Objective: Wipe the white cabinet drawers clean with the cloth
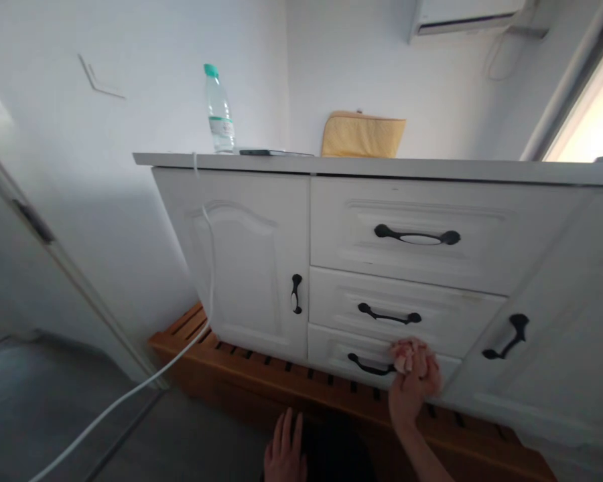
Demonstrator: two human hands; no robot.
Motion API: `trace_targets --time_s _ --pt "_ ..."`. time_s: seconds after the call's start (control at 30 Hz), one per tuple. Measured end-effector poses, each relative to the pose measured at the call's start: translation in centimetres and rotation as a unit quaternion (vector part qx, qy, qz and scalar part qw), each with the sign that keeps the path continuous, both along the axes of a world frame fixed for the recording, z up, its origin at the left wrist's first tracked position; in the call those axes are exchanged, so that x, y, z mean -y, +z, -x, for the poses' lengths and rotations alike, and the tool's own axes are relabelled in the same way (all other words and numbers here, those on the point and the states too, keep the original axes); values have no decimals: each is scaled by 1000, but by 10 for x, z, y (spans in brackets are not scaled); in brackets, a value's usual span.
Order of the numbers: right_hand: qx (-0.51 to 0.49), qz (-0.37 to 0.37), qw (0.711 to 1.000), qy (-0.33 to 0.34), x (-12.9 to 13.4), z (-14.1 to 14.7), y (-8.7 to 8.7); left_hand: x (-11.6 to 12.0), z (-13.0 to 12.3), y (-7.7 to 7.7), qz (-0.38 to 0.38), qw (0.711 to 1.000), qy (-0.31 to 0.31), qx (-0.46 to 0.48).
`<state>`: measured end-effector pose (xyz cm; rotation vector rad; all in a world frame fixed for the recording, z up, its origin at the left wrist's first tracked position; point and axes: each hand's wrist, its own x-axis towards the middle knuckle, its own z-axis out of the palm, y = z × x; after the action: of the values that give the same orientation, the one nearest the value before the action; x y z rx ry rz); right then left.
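Observation:
A pink cloth (415, 358) is bunched under my right hand (407, 395), pressed against the front of the bottom drawer (326, 345) at the right end of its black handle (369, 365). My fingers are wrapped about the cloth, so the fingertips are partly hidden. Low in the view, my left hand (285, 448) rests near my dark-clothed leg with its fingers stretched out and nothing in them. Above the bottom drawer are the middle drawer (331, 294) and the top drawer (331, 221), both closed.
The white cabinet stands on a slatted wooden base (276, 381). Its top (457, 169) bears a water bottle (220, 114), a flat dark device (266, 152) and a yellow cloth item (364, 136). A white cable (145, 385) hangs down the left door and crosses the floor.

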<state>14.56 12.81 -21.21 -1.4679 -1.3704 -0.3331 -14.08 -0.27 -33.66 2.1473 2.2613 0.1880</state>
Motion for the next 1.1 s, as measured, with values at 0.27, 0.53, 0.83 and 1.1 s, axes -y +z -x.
trace_targets --time_s 0.27,0.53,0.83,1.1 --pt "154 90 982 55 -9 136 13 10 15 -20 176 979 101 21" --pt "363 241 865 246 -38 186 43 11 18 -17 172 981 90 -1" --pt "374 213 880 203 -4 71 29 13 35 -53 168 981 93 26" --pt "343 216 912 61 36 -56 24 11 47 -60 210 972 89 61"
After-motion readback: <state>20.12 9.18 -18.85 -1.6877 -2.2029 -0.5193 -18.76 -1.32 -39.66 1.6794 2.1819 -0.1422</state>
